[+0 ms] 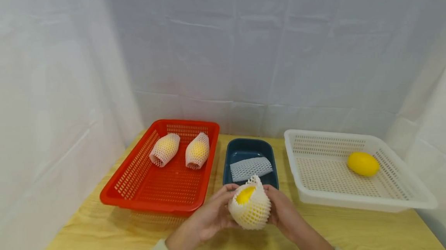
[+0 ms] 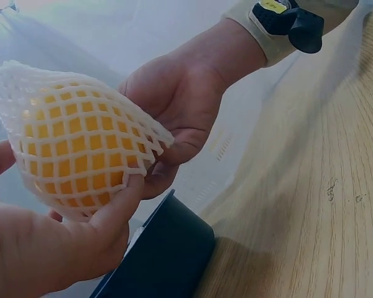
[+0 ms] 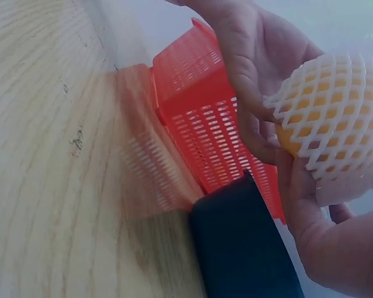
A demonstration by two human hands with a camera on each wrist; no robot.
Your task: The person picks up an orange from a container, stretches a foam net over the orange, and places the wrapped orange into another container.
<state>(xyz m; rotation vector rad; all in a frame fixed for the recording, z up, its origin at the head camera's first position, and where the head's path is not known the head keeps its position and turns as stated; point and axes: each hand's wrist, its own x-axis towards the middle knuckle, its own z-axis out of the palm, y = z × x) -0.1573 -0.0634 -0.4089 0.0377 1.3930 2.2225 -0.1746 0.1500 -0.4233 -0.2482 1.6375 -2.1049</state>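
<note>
Yellow fruit [image 1: 246,195], showing through the opening of its white foam net [image 1: 256,215], sits grasped between the left hand [image 1: 213,215] and the right hand [image 1: 283,212], above the desk [image 1: 348,232]. Behind it, a dark blue tray [image 1: 249,148] contains another net [image 1: 250,168]; two netted fruits [image 1: 198,150] lie in the red basket [image 1: 163,190].

In the head view, the dark-blue rectangular plastic tray [image 1: 245,150] is partly hidden by the left hand [image 1: 215,213], right hand [image 1: 281,209] and white foam net [image 1: 253,217], by which the yellow rounded fruit [image 1: 246,195] is partly covered.
</note>
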